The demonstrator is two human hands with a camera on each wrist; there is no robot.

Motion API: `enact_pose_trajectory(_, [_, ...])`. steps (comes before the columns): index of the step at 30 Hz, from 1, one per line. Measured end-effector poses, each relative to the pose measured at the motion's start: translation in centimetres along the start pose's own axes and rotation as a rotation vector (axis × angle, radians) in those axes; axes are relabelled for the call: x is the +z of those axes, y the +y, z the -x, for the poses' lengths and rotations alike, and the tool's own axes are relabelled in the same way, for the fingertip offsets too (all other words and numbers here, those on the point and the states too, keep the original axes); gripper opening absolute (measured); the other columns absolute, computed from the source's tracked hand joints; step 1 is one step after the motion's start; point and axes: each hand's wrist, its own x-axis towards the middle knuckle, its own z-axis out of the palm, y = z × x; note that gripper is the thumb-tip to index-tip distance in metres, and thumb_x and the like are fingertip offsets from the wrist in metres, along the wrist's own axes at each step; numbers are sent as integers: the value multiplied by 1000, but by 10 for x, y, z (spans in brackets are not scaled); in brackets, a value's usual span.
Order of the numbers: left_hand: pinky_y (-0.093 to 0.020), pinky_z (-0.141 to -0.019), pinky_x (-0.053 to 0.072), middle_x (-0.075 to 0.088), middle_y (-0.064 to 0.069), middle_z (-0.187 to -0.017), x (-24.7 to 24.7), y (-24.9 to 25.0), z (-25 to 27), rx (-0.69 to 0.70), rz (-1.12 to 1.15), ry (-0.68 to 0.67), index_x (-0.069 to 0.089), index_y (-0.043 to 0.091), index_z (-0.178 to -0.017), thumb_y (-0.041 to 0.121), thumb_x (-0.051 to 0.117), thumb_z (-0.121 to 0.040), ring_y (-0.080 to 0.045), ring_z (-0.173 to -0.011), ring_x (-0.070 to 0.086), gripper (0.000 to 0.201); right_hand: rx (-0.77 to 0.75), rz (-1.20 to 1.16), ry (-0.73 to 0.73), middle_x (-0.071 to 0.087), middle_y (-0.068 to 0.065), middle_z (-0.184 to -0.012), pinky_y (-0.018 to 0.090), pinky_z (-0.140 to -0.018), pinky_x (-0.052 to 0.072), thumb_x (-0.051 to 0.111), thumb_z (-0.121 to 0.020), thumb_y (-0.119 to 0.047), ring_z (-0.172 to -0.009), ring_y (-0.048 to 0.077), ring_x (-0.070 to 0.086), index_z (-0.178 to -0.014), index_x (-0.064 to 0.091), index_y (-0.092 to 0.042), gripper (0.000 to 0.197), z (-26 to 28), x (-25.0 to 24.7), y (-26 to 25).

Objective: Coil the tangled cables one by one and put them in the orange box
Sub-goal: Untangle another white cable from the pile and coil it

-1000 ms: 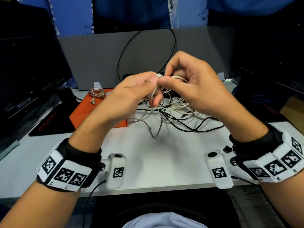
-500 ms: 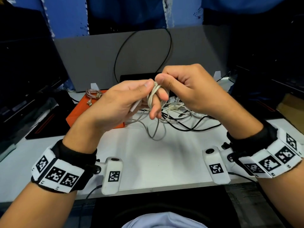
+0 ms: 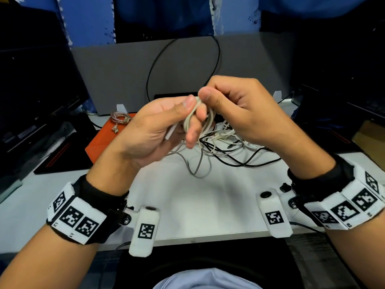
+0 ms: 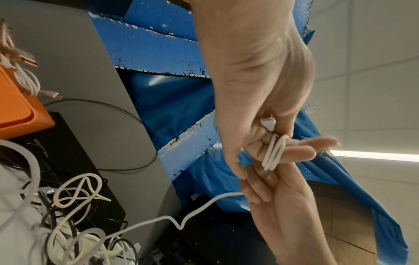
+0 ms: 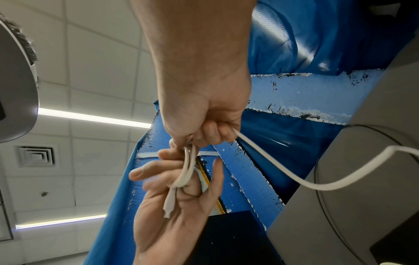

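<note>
Both hands are raised above the white table (image 3: pixel 208 205). A white cable (image 3: pixel 190 119) is wound in a few turns round the fingers of my left hand (image 3: pixel 158 126), whose thumb presses the loops; its plug end lies in the palm (image 5: pixel 169 202). My right hand (image 3: pixel 233 109) pinches the same cable (image 5: pixel 249 143) beside the loops. The cable's free length (image 4: pixel 199 208) trails down to the tangle of white, grey and black cables (image 3: pixel 225 140) behind the hands. The orange box (image 3: pixel 100 142) stands at the left, partly hidden by my left hand.
A coiled braided cable (image 3: pixel 120 119) lies on the orange box, a white coil (image 4: pixel 27 78) beside it. A grey board (image 3: pixel 250 63) with a black cable loop stands behind. Dark monitors (image 3: pixel 35 86) flank the table on both sides.
The right hand has come down and closer to the left, laying the white cable in another turn round the left fingers. The loops on the left fingers are thicker now.
</note>
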Motion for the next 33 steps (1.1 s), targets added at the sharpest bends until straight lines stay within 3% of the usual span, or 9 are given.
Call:
enact_pose_trajectory(2, [-28, -83, 53, 62, 5, -60, 1, 3, -3, 58, 131, 67, 68, 13, -90, 23, 34, -107, -14, -63, 64, 39, 27, -19, 35, 53, -17, -63, 18, -60, 39, 49, -110, -25, -58, 2, 52, -93, 61, -16, 24, -2, 0, 5])
enact_pose_trajectory(5, [-39, -114, 38, 72, 6, -73, -4, 8, -6, 153, 314, 207, 70, 9, -99, 20, 32, -110, -12, -79, 73, 41, 111, -17, -54, 46, -11, -60, 36, -49, 45, 41, -111, -24, -47, 8, 44, -121, 57, -21, 18, -4, 1, 14])
enact_pose_trajectory(8, [-37, -114, 42, 78, 5, -95, -8, 5, -7, 210, 286, 330, 62, 7, -122, 21, 34, -111, -10, -97, 73, 33, 239, -19, -235, 43, -7, -59, 37, -43, 52, 41, -111, -25, -42, 7, 46, -140, 51, -27, 31, -1, 10, 17])
enact_pose_trajectory(14, [-31, -91, 57, 75, -2, -120, 1, -14, -11, 173, -491, 417, 55, 13, -132, 16, 42, -110, -18, -106, 71, 26, 187, 209, -463, 52, -3, -61, 40, -58, 49, 50, -108, -35, -51, 9, 52, -102, 61, -6, 31, 1, 20, 15])
enact_pose_trajectory(19, [-42, -78, 48, 71, -1, -92, -8, -20, -11, 29, -1151, 370, 61, 7, -108, 29, 42, -106, -20, -85, 64, 29, 200, 80, -180, 58, -15, -60, 22, -55, 37, 66, -101, -28, -52, 5, 46, -89, 69, -14, 19, -2, 12, 19])
enact_pose_trajectory(23, [-33, -74, 46, 66, -3, -75, -8, -11, -8, -48, -706, 149, 60, 12, -90, 22, 40, -111, -17, -71, 54, 31, 189, -45, 97, 52, -7, -60, 39, -61, 44, 68, -97, -31, -59, 18, 48, -88, 62, -22, 14, -5, 9, 20])
enact_pose_trajectory(26, [-28, -66, 37, 49, -7, -68, -6, -6, -6, -34, -518, 82, 65, 19, -89, 21, 37, -112, -17, -66, 41, 37, 146, -60, 122, 60, 8, -66, 47, -70, 53, 64, -100, -29, -69, 33, 58, -95, 61, -18, 12, -3, 13, 15])
enact_pose_trajectory(30, [-31, -66, 37, 41, 3, -61, -11, -4, -5, -23, -314, 29, 61, 5, -104, 19, 35, -110, -14, -62, 34, 29, 69, -9, 94, 65, 9, -80, 47, -71, 49, 56, -106, -29, -73, 29, 56, -102, 66, -15, 17, -3, 11, 8])
enact_pose_trajectory(33, [-29, -70, 47, 45, 8, -59, -6, -2, -4, 14, -90, 27, 55, 8, -101, 17, 31, -109, -11, -60, 41, 26, 22, -64, 48, 64, -20, -76, 17, -61, 44, 45, -112, -20, -66, 2, 58, -113, 67, -8, 25, -3, 9, 9])
